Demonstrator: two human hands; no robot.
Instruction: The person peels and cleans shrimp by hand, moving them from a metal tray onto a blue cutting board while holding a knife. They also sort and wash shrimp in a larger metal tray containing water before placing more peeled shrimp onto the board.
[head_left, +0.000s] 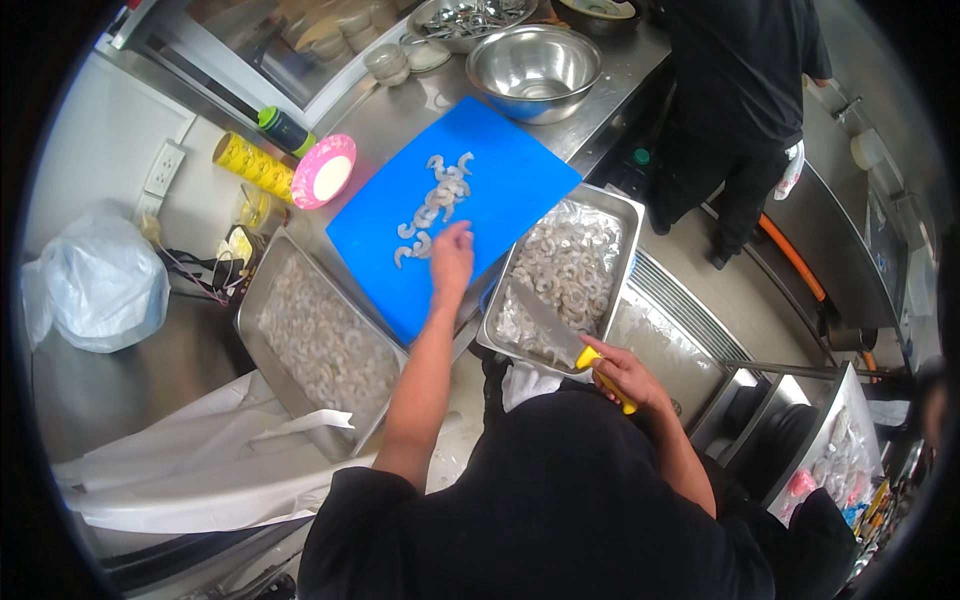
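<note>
Over the blue cutting board (502, 154) is my left hand (453, 259), fingers partly curled, close beside the near end of a row of peeled raw shrimp (446, 193). Whether its fingertips hold a shrimp is hidden. My right hand (628, 371) grips the yellow handle of a kitchen knife (546, 319). The knife's broad blade points up and to the left over a steel pan (628, 251) of peeled shrimp (570, 262), which stands to the right of the board. On the board's left, a second, larger steel pan (251, 300) holds many more shrimp (315, 330).
Behind the board stands a steel mixing bowl (534, 71), near a bowl of cutlery (472, 19) and small stacked bowls (386, 64). A pink bowl (324, 172), yellow roll (251, 163) and dark bottle (285, 131) line the left. Another person (739, 82) stands at right.
</note>
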